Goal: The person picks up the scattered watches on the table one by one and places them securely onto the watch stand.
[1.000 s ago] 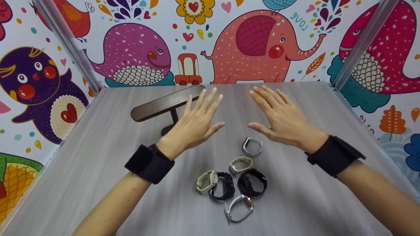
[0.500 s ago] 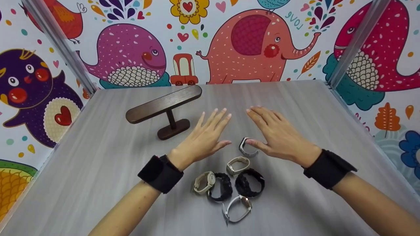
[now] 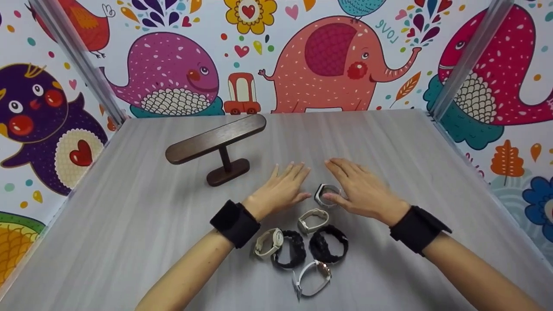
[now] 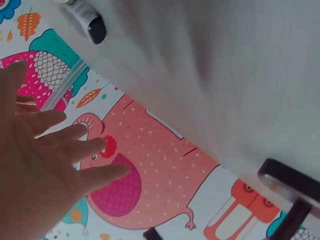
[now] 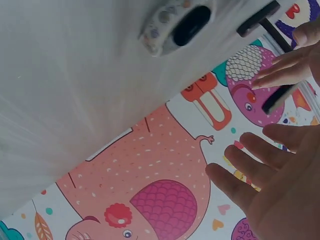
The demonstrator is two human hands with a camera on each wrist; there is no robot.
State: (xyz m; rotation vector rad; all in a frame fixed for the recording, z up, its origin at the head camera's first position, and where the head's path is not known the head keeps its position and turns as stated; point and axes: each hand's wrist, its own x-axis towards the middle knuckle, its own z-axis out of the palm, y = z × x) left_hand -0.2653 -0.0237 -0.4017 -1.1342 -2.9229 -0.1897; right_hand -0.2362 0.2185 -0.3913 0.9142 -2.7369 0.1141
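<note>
Both hands hover over the table with fingers straight and nothing held. In the head view my left hand (image 3: 278, 192) is between the dark wooden T-shaped stand (image 3: 216, 139) and the watches. My right hand (image 3: 365, 190) partly covers a grey band with a dark face (image 3: 320, 194), its thumb over the band from this angle. Nearer the person sit a beige watch (image 3: 306, 225), another beige watch (image 3: 277, 238) overlapping a black watch (image 3: 298, 250), a second black watch (image 3: 319, 246), and a white-strapped watch (image 3: 306, 278). The right wrist view shows the patterned band (image 5: 165, 25) close up.
The grey wood-grain table (image 3: 142, 207) is walled in by panels printed with cartoon animals, such as an elephant (image 3: 328, 73). Metal corner posts (image 3: 471, 60) stand at the back. Black straps (image 3: 235, 223) wrap both wrists.
Both hands have drawn back toward the person and lower over the table, the left also moving right. The stand's base has come into full view. Watches and stand keep their places.
</note>
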